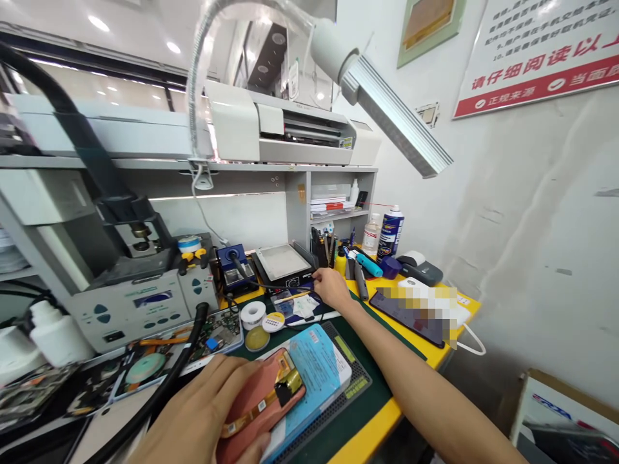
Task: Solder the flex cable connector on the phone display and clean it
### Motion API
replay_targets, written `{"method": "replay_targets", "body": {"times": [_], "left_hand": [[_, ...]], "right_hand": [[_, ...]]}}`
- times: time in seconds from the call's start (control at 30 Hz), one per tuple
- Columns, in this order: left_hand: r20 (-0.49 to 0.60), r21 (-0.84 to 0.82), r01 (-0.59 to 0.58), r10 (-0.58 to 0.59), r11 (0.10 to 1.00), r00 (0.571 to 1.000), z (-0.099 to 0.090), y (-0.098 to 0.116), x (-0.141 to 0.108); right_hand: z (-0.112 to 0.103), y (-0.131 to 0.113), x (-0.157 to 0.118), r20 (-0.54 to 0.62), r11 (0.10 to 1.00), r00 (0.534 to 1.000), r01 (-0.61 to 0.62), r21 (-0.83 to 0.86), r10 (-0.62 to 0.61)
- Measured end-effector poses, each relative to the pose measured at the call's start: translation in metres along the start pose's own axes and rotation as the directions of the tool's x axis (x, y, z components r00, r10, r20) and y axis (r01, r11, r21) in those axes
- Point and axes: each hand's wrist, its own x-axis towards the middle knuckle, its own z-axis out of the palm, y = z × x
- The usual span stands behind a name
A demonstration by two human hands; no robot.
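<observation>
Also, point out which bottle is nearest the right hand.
The small yellow bottle, just beyond the right hand; the clear bottle stands farther back, the white bottle far to the left.

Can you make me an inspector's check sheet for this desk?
Surface: green mat on a yellow tabletop.
Job's things: reddish panel with a ribbon strip, over a blue box; flat black device behind.
Clutter: white spool, yellow bottle, spray can, circuit boards.
Hands: left hand holds the panel; right hand at the device's corner, grip unclear.
Cables: black hose beside left hand; white cable at right edge.
Surroundings: lamp overhead, printer-like machine on a shelf.
</observation>
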Motion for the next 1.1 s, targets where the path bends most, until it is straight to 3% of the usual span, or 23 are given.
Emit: {"method": "replay_targets", "body": {"times": [0.1,0.27,0.37,0.57,0.67,0.8,0.9,1.1], "left_hand": [[0.124,-0.022,0.048,-0.045,0.999,0.991,-0.007,0.007,0.0],[0.162,-0.054,0.111,-0.101,0.992,0.982,-0.016,0.015,0.001],[0.203,-0.096,0.147,-0.125,0.984,0.971,-0.023,0.02,0.001],[0.122,-0.146,0.114,-0.097,0.983,0.988,-0.025,0.02,-0.005],[0.076,-0.138,0.059,-0.048,0.989,0.996,-0.022,0.017,-0.009],[0.047,-0.094,0.021,-0.016,0.995,0.999,-0.022,0.014,-0.01],[0.038,-0.046,0.021,-0.019,0.999,0.999,-0.024,0.01,-0.011],[0.017,0.002,0.016,-0.016,1.0,1.0,-0.026,0.003,-0.013]], "right_hand": [[0.0,0.001,0.0,-0.022,1.0,1.0,-0.005,0.023,0.006],[-0.005,0.002,-0.001,-0.094,0.996,0.995,-0.006,0.089,0.015],[-0.015,-0.003,-0.003,-0.196,0.985,0.981,0.023,0.171,0.012],[-0.052,-0.048,-0.038,-0.412,0.896,0.911,0.2,0.396,-0.022],[-0.064,-0.082,-0.067,-0.338,0.83,0.932,0.287,0.478,-0.128],[-0.057,-0.118,-0.082,-0.028,0.808,0.958,0.256,0.531,-0.286],[-0.036,-0.133,-0.069,0.098,0.848,0.968,0.151,0.507,-0.231],[0.003,-0.155,-0.032,0.122,0.788,0.988,0.001,0.616,-0.096]]}}
